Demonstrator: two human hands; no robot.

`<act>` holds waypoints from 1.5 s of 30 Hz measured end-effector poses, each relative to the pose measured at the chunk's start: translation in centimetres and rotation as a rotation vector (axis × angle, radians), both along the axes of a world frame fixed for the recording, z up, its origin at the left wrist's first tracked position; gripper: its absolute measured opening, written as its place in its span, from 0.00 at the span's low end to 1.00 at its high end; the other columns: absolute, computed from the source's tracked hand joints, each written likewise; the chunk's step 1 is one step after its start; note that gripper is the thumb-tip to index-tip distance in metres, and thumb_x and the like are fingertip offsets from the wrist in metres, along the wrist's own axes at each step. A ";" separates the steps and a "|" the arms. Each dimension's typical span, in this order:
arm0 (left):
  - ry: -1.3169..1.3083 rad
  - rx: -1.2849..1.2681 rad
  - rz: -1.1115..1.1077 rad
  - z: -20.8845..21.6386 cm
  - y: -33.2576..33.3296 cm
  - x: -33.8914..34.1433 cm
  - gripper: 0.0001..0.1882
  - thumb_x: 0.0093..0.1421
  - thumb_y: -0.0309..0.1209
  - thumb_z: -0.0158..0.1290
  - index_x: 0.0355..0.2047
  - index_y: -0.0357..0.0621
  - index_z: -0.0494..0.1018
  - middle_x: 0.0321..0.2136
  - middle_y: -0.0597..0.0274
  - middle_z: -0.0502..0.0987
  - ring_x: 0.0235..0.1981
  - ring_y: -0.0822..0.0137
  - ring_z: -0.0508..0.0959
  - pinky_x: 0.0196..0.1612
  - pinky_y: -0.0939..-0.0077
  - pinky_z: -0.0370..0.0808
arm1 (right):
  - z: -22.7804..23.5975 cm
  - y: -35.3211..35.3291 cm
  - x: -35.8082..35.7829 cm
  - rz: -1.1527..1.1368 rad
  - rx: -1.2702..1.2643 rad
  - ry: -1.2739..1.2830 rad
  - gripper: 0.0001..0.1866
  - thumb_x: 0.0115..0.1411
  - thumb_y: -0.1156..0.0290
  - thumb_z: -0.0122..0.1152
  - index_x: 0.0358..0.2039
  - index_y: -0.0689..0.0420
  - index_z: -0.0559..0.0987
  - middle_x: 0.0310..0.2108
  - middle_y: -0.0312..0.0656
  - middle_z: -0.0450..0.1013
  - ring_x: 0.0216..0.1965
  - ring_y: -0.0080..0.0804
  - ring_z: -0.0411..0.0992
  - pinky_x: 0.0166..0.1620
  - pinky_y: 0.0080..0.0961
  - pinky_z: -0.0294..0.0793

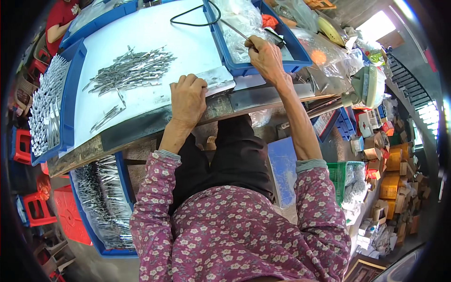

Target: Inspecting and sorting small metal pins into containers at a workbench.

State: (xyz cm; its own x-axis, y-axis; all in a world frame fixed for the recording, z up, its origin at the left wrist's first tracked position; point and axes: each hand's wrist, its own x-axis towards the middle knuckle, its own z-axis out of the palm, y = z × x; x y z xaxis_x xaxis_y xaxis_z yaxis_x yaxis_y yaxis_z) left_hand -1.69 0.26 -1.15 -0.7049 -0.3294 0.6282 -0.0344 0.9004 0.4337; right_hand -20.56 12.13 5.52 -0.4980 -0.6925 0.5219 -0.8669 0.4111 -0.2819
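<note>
My left hand (189, 96) is at the table's near edge, fingers curled down against the left end of a flat metal block (215, 79). What lies under those fingers is hidden. Farther right, my right hand (268, 57) is closed around a thin rod-like tool (233, 29), raised over the near end of a blue tray (239, 69). The rod slants up and left from the fingers; a dark piece shows just beyond the hand. Left of the block, a loose pile of thin metal strips (134, 69) lies on the white tabletop (155, 23), with a few strips (107, 117) nearer me.
A blue bin of pale rods (47, 103) stands at the left table edge. Below it is another blue bin of metal pieces (103, 202). A black cord loop (192, 23) lies near the tray's plastic bags (239, 14). A person in red (61, 21) sits far left.
</note>
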 end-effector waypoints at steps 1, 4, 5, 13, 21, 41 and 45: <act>0.033 0.026 0.010 0.2 0.0 0.4 0.04 0.47 0.23 0.54 0.25 0.43 0.73 0.25 0.63 0.71 0.31 0.60 0.70 0.34 0.67 0.63 | -0.1 -0.5 0.0 -0.004 0.020 -0.031 0.09 0.47 0.73 0.49 0.29 0.59 0.76 0.24 0.54 0.73 0.29 0.53 0.72 0.33 0.41 0.70; 0.095 0.087 0.024 0.8 -0.4 1.6 0.03 0.47 0.23 0.53 0.24 0.42 0.73 0.24 0.61 0.71 0.31 0.60 0.70 0.34 0.68 0.63 | -1.4 -1.8 -2.1 0.001 0.325 0.065 0.11 0.46 0.70 0.49 0.27 0.60 0.77 0.24 0.57 0.73 0.28 0.53 0.73 0.34 0.46 0.71; 0.131 0.126 0.017 1.0 -0.8 2.3 0.03 0.47 0.23 0.53 0.24 0.41 0.72 0.25 0.61 0.72 0.31 0.59 0.71 0.34 0.68 0.63 | -1.7 -2.1 -2.6 -0.001 0.395 0.087 0.11 0.45 0.69 0.49 0.24 0.61 0.77 0.25 0.58 0.72 0.28 0.54 0.73 0.34 0.47 0.71; 0.132 0.161 0.257 -0.2 -6.5 10.7 0.03 0.47 0.23 0.54 0.25 0.39 0.73 0.25 0.58 0.73 0.30 0.59 0.71 0.33 0.70 0.68 | -2.3 -2.2 -4.5 -0.065 0.536 0.139 0.14 0.45 0.64 0.52 0.22 0.64 0.77 0.26 0.58 0.73 0.28 0.53 0.73 0.33 0.42 0.70; -0.005 0.108 0.582 -2.4 -14.6 17.4 0.04 0.48 0.28 0.52 0.23 0.43 0.74 0.26 0.57 0.73 0.33 0.54 0.71 0.35 0.60 0.67 | -1.5 -3.1 -4.9 -0.049 0.552 -0.022 0.14 0.40 0.65 0.54 0.20 0.66 0.75 0.24 0.60 0.71 0.29 0.53 0.72 0.33 0.41 0.68; -0.228 -0.023 0.494 -2.7 -15.9 11.8 0.06 0.49 0.25 0.49 0.26 0.45 0.76 0.31 0.57 0.72 0.38 0.54 0.69 0.38 0.56 0.65 | 0.0 -1.1 -2.8 0.016 0.483 0.019 0.10 0.46 0.71 0.52 0.27 0.63 0.71 0.27 0.55 0.72 0.32 0.53 0.70 0.36 0.41 0.67; -0.421 -0.058 0.579 -2.7 -15.3 9.9 0.05 0.47 0.25 0.51 0.25 0.46 0.77 0.33 0.56 0.72 0.40 0.53 0.68 0.42 0.55 0.62 | 0.1 -0.5 -2.4 -0.021 0.417 -0.013 0.10 0.45 0.71 0.52 0.29 0.62 0.72 0.27 0.55 0.72 0.33 0.52 0.71 0.36 0.40 0.67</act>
